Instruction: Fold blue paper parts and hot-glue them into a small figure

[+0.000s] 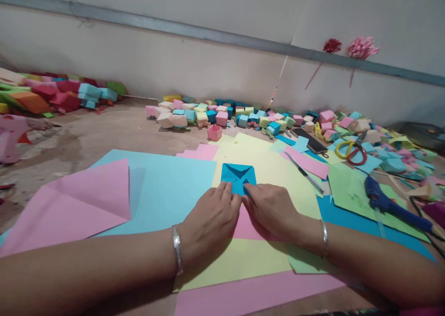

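Note:
A small square of folded blue paper lies in front of me, its corners turned in towards the centre. My left hand has its fingers together, pressing on the near left side of the paper. From the other side, my right hand grips the near right edge between thumb and bent forefinger. The fingertips of both hands nearly meet there and hide the near edge. Under the hands are a pink sheet and a pale yellow sheet.
A craft knife, scissors, a phone and a blue glue gun are on the right. Several small paper boxes line the wall. A pink glue gun sits far left, beyond a folded pink sheet.

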### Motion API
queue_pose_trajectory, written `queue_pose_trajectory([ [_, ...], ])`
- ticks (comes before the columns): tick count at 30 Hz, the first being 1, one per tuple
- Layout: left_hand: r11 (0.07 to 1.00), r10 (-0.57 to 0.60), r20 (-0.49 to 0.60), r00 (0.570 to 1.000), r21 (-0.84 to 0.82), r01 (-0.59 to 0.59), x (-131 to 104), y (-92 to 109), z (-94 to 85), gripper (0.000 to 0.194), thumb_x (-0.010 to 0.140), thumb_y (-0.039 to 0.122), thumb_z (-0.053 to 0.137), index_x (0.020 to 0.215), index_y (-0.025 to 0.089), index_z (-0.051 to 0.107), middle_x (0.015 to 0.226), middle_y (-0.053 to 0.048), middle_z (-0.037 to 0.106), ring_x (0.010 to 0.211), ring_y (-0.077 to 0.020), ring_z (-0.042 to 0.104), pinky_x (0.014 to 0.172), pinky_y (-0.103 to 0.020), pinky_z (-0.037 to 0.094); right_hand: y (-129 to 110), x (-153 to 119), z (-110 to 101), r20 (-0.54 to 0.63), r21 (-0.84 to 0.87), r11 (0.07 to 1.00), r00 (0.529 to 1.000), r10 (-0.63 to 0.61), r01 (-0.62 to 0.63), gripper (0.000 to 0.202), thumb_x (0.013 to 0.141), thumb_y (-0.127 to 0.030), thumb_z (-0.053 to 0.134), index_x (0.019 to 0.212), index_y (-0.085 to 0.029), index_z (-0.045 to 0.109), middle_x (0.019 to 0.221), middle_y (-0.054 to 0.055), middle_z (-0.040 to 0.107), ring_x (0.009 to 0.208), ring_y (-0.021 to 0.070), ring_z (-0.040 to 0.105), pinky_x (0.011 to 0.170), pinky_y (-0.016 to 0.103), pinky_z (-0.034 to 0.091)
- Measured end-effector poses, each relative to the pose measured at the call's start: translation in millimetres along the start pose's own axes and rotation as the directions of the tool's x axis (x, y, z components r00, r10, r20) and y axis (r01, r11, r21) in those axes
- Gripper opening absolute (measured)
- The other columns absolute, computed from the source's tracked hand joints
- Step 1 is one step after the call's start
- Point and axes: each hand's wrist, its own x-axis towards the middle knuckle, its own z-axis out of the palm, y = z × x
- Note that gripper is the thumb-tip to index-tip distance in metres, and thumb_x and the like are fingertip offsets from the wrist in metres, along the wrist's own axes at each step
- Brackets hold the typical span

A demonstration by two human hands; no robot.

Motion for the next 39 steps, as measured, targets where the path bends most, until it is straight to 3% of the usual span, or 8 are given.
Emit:
queue_pose_trajectory([
  [7,0.994,-0.051,-0.07,0.996,0.092,0.057,-3,-6,3.6,0.039,0.084,0.001,0.031,0.119,-0.001,0.047,0.125,-0.031,0.054,0.098,-0.0304,0.063,0.072,-0.043,0.054,3,1,0,0.045,0.191,0.971,0.989,0.141,-0.148,0.01,0.089,-0.028,0.054,0.095,-0.02,0.056,0.073,0.0,0.066,0.061,0.0146,0.057,0.054,0.025,0.024],
  [12,0.995,0.049,-0.134,0.99,0.097,-0.036,-7,-8,10.0,0.039,0.084,-0.002,0.028,0.118,-0.002,0.046,0.126,-0.03,0.055,0.123,-0.0353,0.052,0.088,-0.047,0.052,4,3,-4,0.052,0.235,0.952,0.981,0.188,-0.195,0.031,0.091,-0.034,0.051,0.117,-0.018,0.053,0.07,0.001,0.066,0.06,0.0162,0.057,0.054,0.025,0.025],
  [15,1.0,-0.019,-0.093,0.996,0.02,0.021,-5,-7,4.1,0.034,0.085,0.001,0.029,0.113,0.002,0.048,0.127,-0.03,0.054,0.107,-0.0325,0.061,0.078,-0.044,0.055,4,5,-6,0.067,0.249,0.952,0.984,0.165,-0.176,0.023,0.09,-0.033,0.052,0.107,-0.02,0.06,0.069,0.0,0.065,0.06,0.0154,0.056,0.055,0.025,0.026],
  [18,0.988,-0.15,0.002,0.989,-0.048,0.15,0,-9,-7.2,0.03,0.09,0.013,0.037,0.117,0.002,0.045,0.141,-0.035,0.037,0.083,-0.0268,0.067,0.062,-0.039,0.054,5,5,-6,0.036,0.335,0.928,0.987,0.159,-0.162,0.011,0.086,-0.026,0.055,0.093,-0.022,0.063,0.067,-0.002,0.064,0.059,0.0129,0.054,0.056,0.024,0.027],
  [21,0.974,-0.168,0.137,0.976,-0.127,0.186,6,-18,-18.4,0.018,0.089,0.017,0.042,0.101,0.009,0.052,0.137,-0.028,0.043,0.073,-0.0222,0.065,0.059,-0.037,0.051,5,3,-6,0.023,0.401,0.905,0.989,0.145,-0.142,0.008,0.083,-0.021,0.055,0.084,-0.021,0.063,0.063,-0.004,0.061,0.055,0.0104,0.05,0.055,0.023,0.026],
  [25,0.951,-0.09,0.184,0.979,-0.277,0.14,8,-30,-24.4,0.008,0.086,0.02,0.049,0.084,0.015,0.056,0.103,-0.012,0.058,0.078,-0.0215,0.061,0.068,-0.035,0.049,2,-4,-9,0.093,0.387,0.917,0.994,0.064,-0.095,0.01,0.084,-0.021,0.054,0.086,-0.022,0.065,0.065,-0.003,0.063,0.056,0.0106,0.051,0.055,0.023,0.024],
  [33,0.897,-0.12,-0.003,0.993,-0.428,0.107,-2,-36,-7.8,0.022,0.089,0.019,0.045,0.07,0.017,0.056,0.103,-0.01,0.062,0.096,-0.0225,0.061,0.085,-0.038,0.05,-4,-4,-15,0.119,0.208,0.974,0.991,0.064,-0.088,0.029,0.094,-0.033,0.045,0.074,-0.018,0.06,0.069,0.002,0.067,0.058,0.0119,0.054,0.054,0.025,0.019],
  [39,0.856,-0.215,-0.101,0.971,-0.497,0.138,3,-36,0.9,0.028,0.091,0.021,0.043,0.066,0.016,0.055,0.104,-0.011,0.06,0.093,-0.0219,0.061,0.083,-0.039,0.051,-4,2,-12,0.138,0.066,0.988,0.982,0.126,-0.136,0.032,0.095,-0.037,0.045,0.074,-0.018,0.059,0.072,0.004,0.07,0.059,0.0146,0.057,0.053,0.028,0.016],
])
